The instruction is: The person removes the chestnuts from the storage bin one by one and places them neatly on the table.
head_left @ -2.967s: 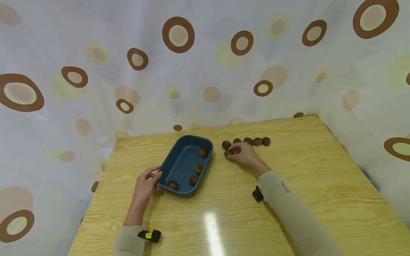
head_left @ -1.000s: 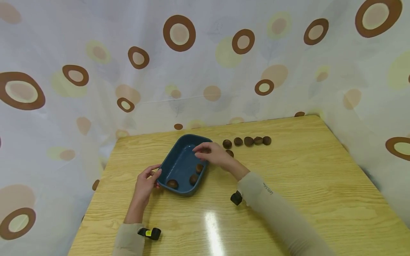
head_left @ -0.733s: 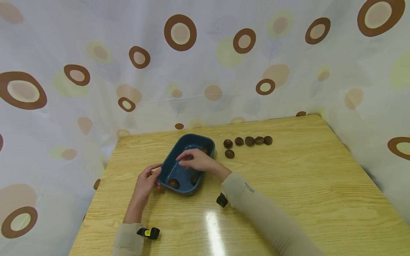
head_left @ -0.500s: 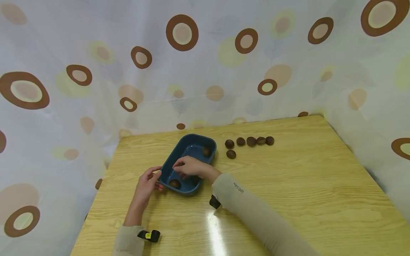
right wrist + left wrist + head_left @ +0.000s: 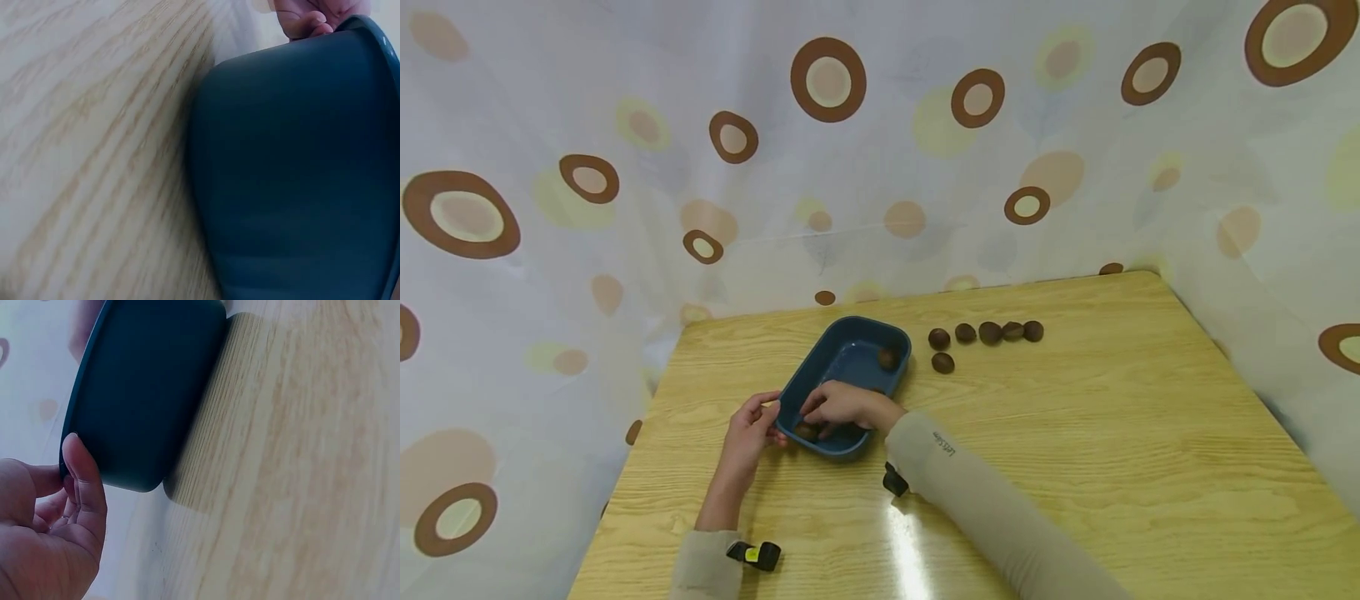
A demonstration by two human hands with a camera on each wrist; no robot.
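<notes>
My left hand (image 5: 747, 431) pinches the rim of a deep blue rectangular dish (image 5: 857, 340) at its near left corner. In the left wrist view, the thumb and fingers of the left hand (image 5: 59, 531) grip that rim from both sides. My right hand (image 5: 844, 403) reaches down inside the dish, its fingers curled round a brown chestnut (image 5: 806, 432) in the near left corner. Another chestnut (image 5: 888, 358) lies in the far right corner; the right hand covers most of the others. The right wrist view has the dish's outer wall (image 5: 294, 162), not the right hand's fingers.
On the wooden table (image 5: 1075, 433), right of the dish, several chestnuts (image 5: 990, 333) lie in a row, with a single chestnut (image 5: 943, 362) just in front of its left end. A patterned curtain (image 5: 902, 167) hangs behind the table and along its sides.
My right hand has left the chestnut at the row's left end, moved left over the dish and dipped to its near left corner. My left hand still holds the rim.
</notes>
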